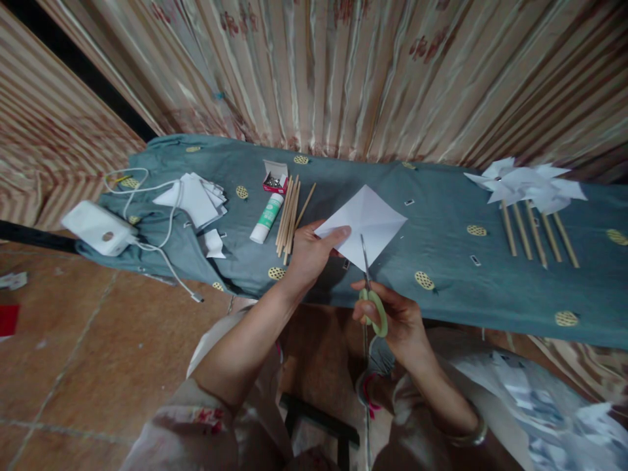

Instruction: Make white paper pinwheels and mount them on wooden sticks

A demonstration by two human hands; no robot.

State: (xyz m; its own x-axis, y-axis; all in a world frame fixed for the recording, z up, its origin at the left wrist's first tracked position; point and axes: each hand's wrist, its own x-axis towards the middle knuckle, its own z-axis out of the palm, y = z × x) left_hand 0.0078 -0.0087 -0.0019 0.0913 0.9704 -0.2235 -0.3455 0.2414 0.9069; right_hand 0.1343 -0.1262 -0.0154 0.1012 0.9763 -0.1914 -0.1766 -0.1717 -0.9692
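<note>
A white square of paper (375,219), turned like a diamond with faint crease lines, is pinched at its left corner by my left hand (314,252), thumb on top. In my right hand (400,320) is a pair of scissors (377,314) with light green handles. Its blades reach over the paper's near corner, pointing toward the middle. Left of my left hand lie a bundle of wooden sticks (288,219), a glue stick (266,219) with a green label, and a small open red box (275,178) of metal pins or tacks.
Several paper pinwheels (527,186) on sticks lie at the right of the cloth-covered table (441,229). On the left are stacked white papers (193,199), a folded scrap (214,244) and a white power bank (101,227) with cables. A curtain (314,78) hangs behind.
</note>
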